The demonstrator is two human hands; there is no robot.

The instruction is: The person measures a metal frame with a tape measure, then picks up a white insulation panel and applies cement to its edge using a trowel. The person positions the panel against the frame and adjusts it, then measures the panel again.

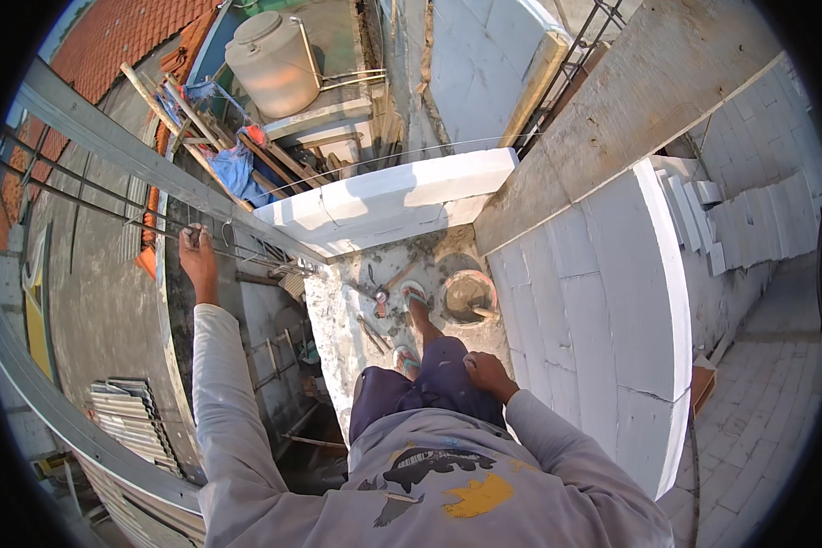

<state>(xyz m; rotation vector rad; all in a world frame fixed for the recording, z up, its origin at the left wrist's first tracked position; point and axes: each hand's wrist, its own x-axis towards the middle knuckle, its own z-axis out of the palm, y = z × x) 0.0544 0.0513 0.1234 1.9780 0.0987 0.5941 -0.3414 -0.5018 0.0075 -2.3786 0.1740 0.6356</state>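
My left hand (pixel 198 260) reaches out to the left, its fingers closed around a thin steel reinforcing bar (pixel 160 230) of a long bar cage. My right hand (pixel 490 375) is by the right thigh of my dark shorts (pixel 429 388). Its fingers are curled; whatever they may hold is hidden. Below, my sandalled feet (pixel 417 309) stand on a rough concrete ledge (pixel 333 306). Beside them is a round bucket (pixel 468 274) of grey mortar, with a wooden handle (pixel 486 313) over its rim. A long-handled tool (pixel 400 277) and a pincer-like tool (pixel 372 336) lie nearby.
A low white block wall (pixel 393 196) runs ahead, and a taller block wall (pixel 594 310) stands at right. A concrete beam (pixel 630 110) slants above it. To the left is a deep drop (pixel 306 457). Farther off stand a water tank (pixel 272 64) and stacked timber (pixel 279 160).
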